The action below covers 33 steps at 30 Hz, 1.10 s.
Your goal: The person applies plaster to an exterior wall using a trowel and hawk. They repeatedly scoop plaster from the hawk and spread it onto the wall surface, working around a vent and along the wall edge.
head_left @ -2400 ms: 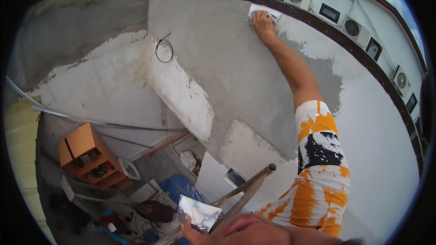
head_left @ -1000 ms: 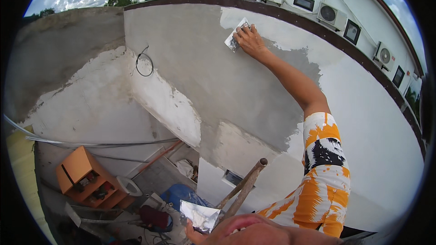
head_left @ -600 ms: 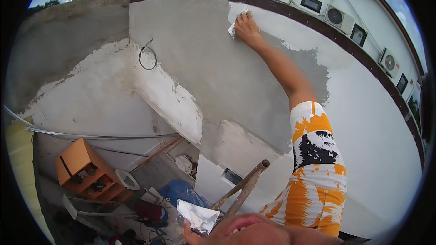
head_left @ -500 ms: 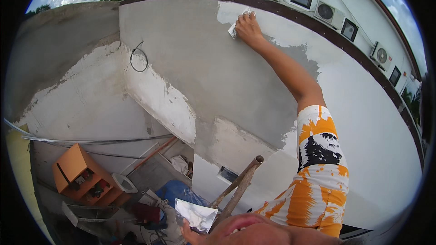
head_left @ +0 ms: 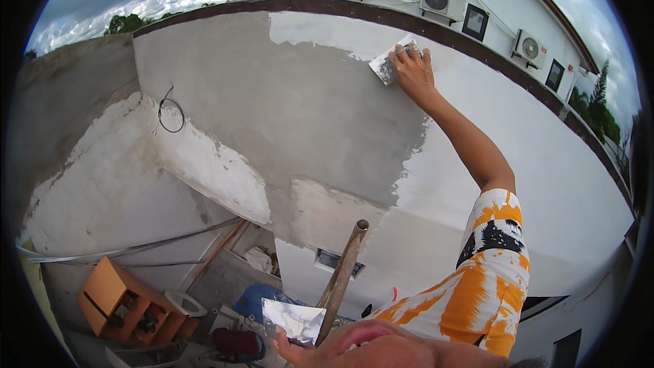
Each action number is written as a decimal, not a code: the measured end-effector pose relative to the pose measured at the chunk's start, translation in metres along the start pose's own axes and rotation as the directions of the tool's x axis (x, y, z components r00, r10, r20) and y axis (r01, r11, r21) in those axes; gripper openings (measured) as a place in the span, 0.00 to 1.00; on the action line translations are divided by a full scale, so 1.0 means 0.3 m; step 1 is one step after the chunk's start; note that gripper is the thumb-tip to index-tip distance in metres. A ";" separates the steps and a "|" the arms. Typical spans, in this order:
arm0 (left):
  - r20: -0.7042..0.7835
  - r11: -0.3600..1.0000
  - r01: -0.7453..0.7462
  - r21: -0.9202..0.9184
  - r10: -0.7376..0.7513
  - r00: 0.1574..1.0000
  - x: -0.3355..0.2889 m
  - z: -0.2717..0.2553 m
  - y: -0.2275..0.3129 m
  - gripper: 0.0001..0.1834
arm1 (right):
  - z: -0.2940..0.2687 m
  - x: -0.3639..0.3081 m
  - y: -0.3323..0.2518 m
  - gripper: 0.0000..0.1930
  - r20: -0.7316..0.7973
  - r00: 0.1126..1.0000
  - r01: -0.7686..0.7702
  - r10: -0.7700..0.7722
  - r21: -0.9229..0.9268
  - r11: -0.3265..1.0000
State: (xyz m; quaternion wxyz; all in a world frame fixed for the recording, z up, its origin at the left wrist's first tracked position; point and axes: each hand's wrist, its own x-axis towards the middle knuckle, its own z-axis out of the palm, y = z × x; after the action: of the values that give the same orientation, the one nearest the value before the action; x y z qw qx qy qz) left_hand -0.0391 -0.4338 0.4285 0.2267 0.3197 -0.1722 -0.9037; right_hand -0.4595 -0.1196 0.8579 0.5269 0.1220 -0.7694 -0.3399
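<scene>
My right hand (head_left: 414,76), arm stretched up, grips a flat metal trowel (head_left: 383,68). Its blade lies against the upper wall (head_left: 306,116), where bare grey meets a white coat of putty (head_left: 317,29). Low in front of me, my left hand (head_left: 291,350) holds a shiny metal plate (head_left: 274,312) by its edge. A heap of white putty (head_left: 302,324) sits on the plate. Only part of the left hand's fingers shows.
Rusty metal pipes (head_left: 344,266) rise close to the plate. A dark ledge (head_left: 409,25) caps the wall; a black cable loop (head_left: 171,116) hangs from it at left. Below are an orange cabinet (head_left: 112,289), a white ring-shaped object (head_left: 185,304) and a blue sheet (head_left: 257,298).
My right hand and trowel have moved right along the top of the wall. A white coat now covers more of the grey there. The view has turned; my left hand still holds the plate.
</scene>
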 end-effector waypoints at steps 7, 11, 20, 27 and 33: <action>-0.078 0.998 -0.057 0.007 0.057 0.995 -0.015 0.012 -0.008 0.22 | -0.117 -0.063 -0.055 0.20 0.063 0.990 -0.128 0.125 0.044 0.991; -0.123 0.996 -0.088 0.025 0.090 0.988 -0.006 -0.003 -0.014 0.22 | -0.056 0.126 -0.154 0.21 -0.134 0.983 -0.119 0.127 0.063 0.991; 0.036 0.994 -0.108 -0.013 0.108 0.993 0.009 -0.043 -0.002 0.22 | 0.120 0.282 -0.221 0.23 -0.268 0.960 -0.094 0.076 -0.054 0.994; -0.122 0.995 -0.100 -0.004 0.099 0.988 -0.063 0.064 0.022 0.22 | 0.168 0.298 -0.212 0.24 -0.257 0.964 -0.090 0.073 -0.054 0.994; 0.011 0.987 -0.122 0.103 0.122 0.992 -0.029 0.003 0.020 0.23 | 0.155 0.196 -0.262 0.23 -0.213 0.973 0.081 -0.092 -0.058 0.995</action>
State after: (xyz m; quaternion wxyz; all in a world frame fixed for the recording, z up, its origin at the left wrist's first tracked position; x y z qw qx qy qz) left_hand -0.0318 -0.4341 0.4365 0.2643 0.3179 -0.2385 -0.8787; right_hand -0.5388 -0.1915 0.8396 0.5945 0.1785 -0.6933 -0.3662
